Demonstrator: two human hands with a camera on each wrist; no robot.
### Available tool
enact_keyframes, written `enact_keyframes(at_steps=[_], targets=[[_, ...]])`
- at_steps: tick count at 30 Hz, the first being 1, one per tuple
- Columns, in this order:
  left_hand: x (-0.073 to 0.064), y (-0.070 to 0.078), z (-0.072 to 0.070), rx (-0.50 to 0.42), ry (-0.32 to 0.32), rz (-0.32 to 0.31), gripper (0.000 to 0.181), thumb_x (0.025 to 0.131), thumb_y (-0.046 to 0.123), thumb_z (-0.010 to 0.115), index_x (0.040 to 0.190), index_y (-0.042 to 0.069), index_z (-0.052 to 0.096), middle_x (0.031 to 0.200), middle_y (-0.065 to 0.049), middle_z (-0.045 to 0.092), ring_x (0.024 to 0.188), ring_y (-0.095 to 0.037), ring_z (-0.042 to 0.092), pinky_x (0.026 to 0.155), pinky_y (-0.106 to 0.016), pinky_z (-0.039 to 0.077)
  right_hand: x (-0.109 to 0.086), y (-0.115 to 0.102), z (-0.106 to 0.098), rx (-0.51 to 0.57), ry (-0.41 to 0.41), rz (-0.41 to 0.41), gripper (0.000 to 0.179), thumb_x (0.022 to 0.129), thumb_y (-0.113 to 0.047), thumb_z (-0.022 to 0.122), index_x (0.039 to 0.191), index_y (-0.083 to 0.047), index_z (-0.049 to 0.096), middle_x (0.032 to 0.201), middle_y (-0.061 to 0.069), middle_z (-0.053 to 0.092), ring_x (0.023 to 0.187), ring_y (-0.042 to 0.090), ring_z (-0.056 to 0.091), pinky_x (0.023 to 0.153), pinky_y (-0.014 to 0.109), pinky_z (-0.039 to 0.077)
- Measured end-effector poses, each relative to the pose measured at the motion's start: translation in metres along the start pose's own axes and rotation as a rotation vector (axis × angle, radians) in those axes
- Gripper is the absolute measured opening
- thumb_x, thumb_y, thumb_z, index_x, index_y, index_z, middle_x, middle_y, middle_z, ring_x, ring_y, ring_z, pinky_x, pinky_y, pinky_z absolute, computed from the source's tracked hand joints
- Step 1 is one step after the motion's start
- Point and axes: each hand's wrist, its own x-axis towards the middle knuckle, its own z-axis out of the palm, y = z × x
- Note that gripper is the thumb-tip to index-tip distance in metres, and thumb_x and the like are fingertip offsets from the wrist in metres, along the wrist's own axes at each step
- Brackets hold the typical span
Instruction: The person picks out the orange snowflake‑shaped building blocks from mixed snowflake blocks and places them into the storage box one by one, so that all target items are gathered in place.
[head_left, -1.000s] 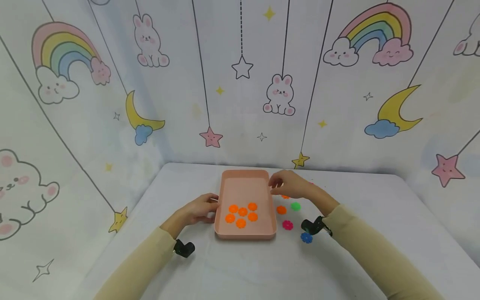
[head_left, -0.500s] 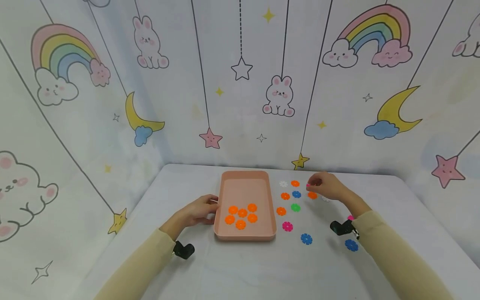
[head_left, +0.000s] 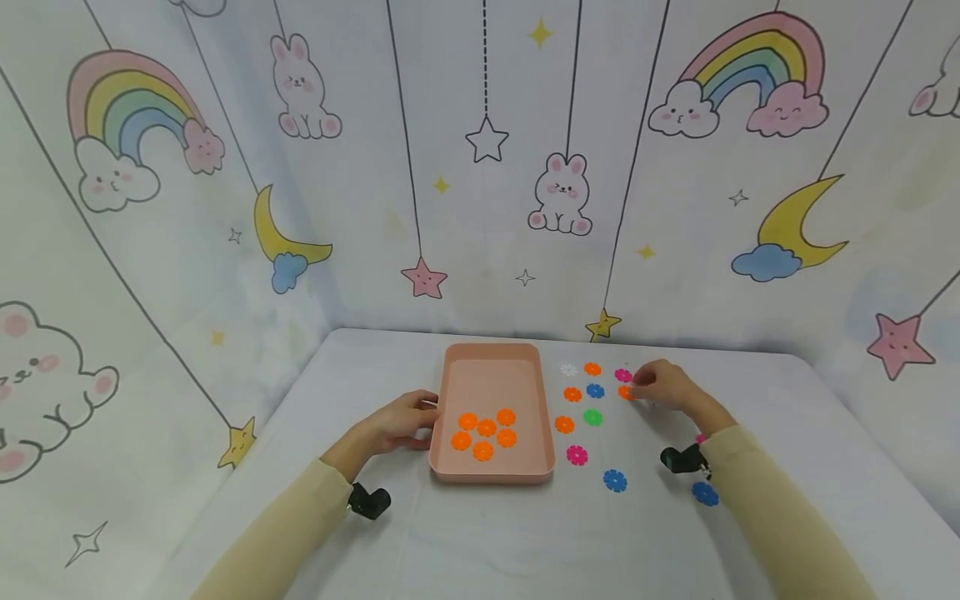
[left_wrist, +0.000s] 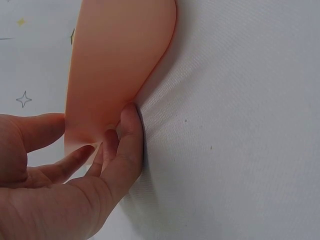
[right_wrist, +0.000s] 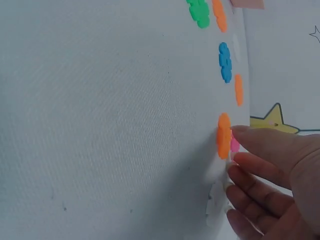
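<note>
A peach tray holds several orange flower-shaped plastic discs in its near half. Against its left side rests my left hand; in the left wrist view the fingers lie loosely along the outer wall, one digit reaching the rim. To the tray's right, my right hand is low over the table at an orange disc. Its thumb tip is right at that disc, and a gap shows between thumb and fingers. A pink disc lies just behind, and a white disc lies beside the fingers.
Right of the tray lie more discs: a green one, blue ones, pink ones, orange ones and a white one. A patterned cloth wall borders the white table at the back and left.
My right hand has moved right from the tray's right edge, first to the pink disc, then slightly nearer, to the orange disc beside it. My left hand stays at the tray.
</note>
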Motion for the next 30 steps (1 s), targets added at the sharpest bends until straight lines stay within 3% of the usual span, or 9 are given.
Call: enact_keyframes(at_steps=[8, 22, 30], targets=[[0.0, 0.0, 0.001, 0.002, 0.003, 0.0, 0.046, 0.108, 0.014, 0.051, 0.149, -0.002, 0.041, 0.143, -0.021, 0.052, 0.114, -0.03, 0.061, 0.086, -0.045, 0.06, 0.006, 0.002, 0.005, -0.009, 0.007, 0.02, 0.037, 0.092, -0.019, 0.072, 0.118, 0.006, 0.063, 0.109, 0.019, 0.064, 0.095, 0.033, 0.059, 0.085, 0.046, 0.056], [0.001, 0.0, 0.001, -0.01, 0.001, -0.006, 0.045, 0.108, 0.013, 0.051, 0.148, -0.002, 0.041, 0.143, -0.022, 0.052, 0.115, -0.031, 0.061, 0.086, -0.045, 0.06, 0.0, -0.009, -0.003, -0.031, 0.038, -0.076, 0.021, 0.093, -0.006, 0.065, 0.108, 0.009, 0.067, 0.095, 0.015, 0.065, 0.083, 0.027, 0.058, 0.073, 0.035, 0.056], [0.002, -0.001, -0.002, -0.003, -0.004, -0.017, 0.045, 0.108, 0.016, 0.052, 0.148, -0.001, 0.041, 0.144, -0.021, 0.052, 0.115, -0.031, 0.06, 0.086, -0.045, 0.06, -0.006, -0.031, -0.008, -0.02, 0.073, -0.16, 0.021, 0.095, -0.008, 0.068, 0.109, 0.008, 0.069, 0.098, 0.016, 0.068, 0.087, 0.027, 0.061, 0.079, 0.04, 0.057]])
